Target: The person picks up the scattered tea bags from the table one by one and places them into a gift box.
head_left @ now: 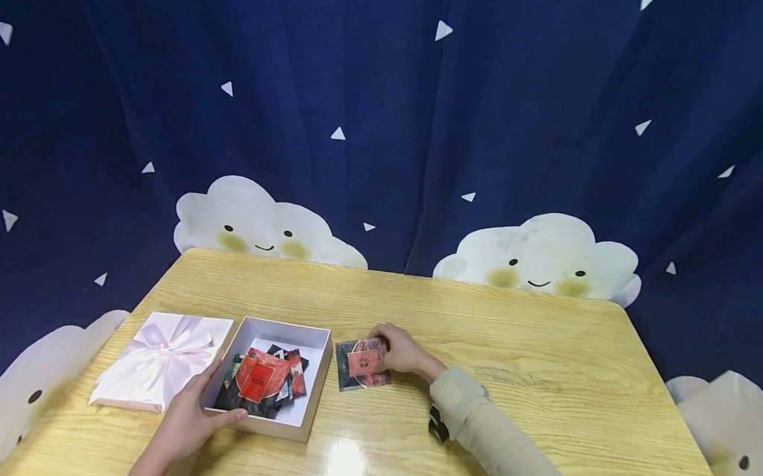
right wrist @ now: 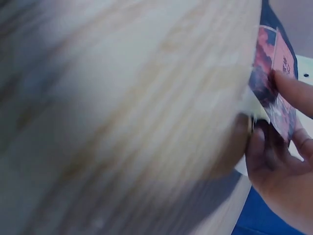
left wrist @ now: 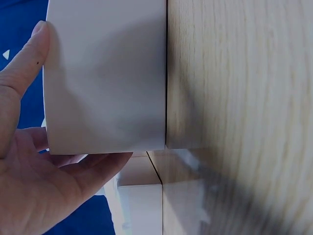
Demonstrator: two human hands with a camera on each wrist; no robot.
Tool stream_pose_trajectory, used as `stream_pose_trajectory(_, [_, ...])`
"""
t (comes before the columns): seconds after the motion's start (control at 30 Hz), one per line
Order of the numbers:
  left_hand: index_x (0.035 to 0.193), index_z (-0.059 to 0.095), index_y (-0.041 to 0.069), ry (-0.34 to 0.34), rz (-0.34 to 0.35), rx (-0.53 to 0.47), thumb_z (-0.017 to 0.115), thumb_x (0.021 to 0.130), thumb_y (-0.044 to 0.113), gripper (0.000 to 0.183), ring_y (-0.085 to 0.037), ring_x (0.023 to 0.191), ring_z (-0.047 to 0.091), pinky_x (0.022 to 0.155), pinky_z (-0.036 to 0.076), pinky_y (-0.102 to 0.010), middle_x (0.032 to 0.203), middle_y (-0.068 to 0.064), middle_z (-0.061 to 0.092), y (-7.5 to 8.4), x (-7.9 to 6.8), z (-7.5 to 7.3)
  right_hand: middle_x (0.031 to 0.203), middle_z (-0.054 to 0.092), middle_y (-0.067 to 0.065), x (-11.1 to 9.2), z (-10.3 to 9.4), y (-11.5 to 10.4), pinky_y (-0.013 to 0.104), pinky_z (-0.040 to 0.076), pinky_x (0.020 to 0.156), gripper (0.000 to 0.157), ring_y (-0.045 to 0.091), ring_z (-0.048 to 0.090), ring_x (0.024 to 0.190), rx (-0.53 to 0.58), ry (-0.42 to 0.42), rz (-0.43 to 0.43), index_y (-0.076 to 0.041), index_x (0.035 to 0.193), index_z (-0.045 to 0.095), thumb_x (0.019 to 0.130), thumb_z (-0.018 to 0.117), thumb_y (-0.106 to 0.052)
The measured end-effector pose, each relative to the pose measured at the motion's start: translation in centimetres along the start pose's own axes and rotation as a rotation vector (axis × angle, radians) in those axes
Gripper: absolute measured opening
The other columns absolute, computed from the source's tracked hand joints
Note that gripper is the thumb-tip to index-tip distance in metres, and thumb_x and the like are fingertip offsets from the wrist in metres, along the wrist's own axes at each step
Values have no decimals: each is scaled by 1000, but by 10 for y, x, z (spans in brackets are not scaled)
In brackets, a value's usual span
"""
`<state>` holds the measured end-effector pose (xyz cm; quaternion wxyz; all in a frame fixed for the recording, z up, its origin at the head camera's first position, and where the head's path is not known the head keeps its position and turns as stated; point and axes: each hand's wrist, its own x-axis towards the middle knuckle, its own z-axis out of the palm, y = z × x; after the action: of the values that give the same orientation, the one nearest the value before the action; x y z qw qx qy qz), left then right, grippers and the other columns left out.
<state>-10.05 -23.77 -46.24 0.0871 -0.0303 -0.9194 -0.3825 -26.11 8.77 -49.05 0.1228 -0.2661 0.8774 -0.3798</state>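
My left hand (head_left: 186, 418) grips the near left corner of an open white box (head_left: 317, 396). The thumb lies at the front rim, and the fingers reach along the left wall, as the left wrist view also shows. Several flat red-and-black packets (head_left: 256, 379) lie overlapping inside the box. To the right of the box, my right hand (head_left: 402, 350) pinches a flat, glossy square packet (head_left: 356, 364) with a red label on a dark ground. In the right wrist view, the thumb is on the printed face of the packet (right wrist: 266, 54) and the other fingers are partly hidden behind it.
Left of the box is a white lid (head_left: 202, 328) with a pale pink ribbon bow (head_left: 164, 352). Both sit on a wooden table (head_left: 546, 363). A small black object (head_left: 437, 424) shows beside the right sleeve. Behind the table hangs a dark blue curtain (head_left: 394, 82) with clouds.
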Motion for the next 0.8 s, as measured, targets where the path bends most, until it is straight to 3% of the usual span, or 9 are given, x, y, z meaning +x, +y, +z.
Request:
stream_pose_trajectory(0.17, [133, 33, -14, 10, 3, 13, 83, 63, 23, 93, -51, 117, 36, 94, 32, -59, 128, -36, 39, -1, -1, 1, 94, 61, 6, -2, -7, 1, 33, 49, 69, 37, 18, 54, 81, 127, 29, 30, -6, 100, 62, 68, 66, 11])
stream_pose_trajectory(0.33, [132, 33, -14, 16, 11, 6, 83, 63, 23, 93, -51, 116, 36, 94, 31, -59, 128, -36, 39, -2, 0, 2, 91, 61, 11, -5, -15, -1, 36, 50, 50, 35, 17, 53, 63, 297, 18, 42, 2, 106, 61, 74, 52, 14])
stream_pose_trajectory(0.5, [132, 32, -15, -3, -6, -4, 82, 65, 25, 93, -52, 118, 34, 95, 30, -60, 129, -37, 38, -2, 0, 1, 91, 61, 17, -10, -21, -3, 45, 52, 56, 37, 19, 56, 67, 402, 14, 55, 7, 111, 58, 76, 51, 12])
stream_pose_trajectory(0.8, [133, 31, -15, -10, -7, 4, 82, 65, 24, 93, -52, 118, 34, 95, 30, -60, 129, -37, 38, 0, 0, -1, 86, 61, 13, -18, -32, -7, 52, 50, 56, 38, 15, 53, 58, 440, 47, 99, 6, 114, 57, 77, 51, 9])
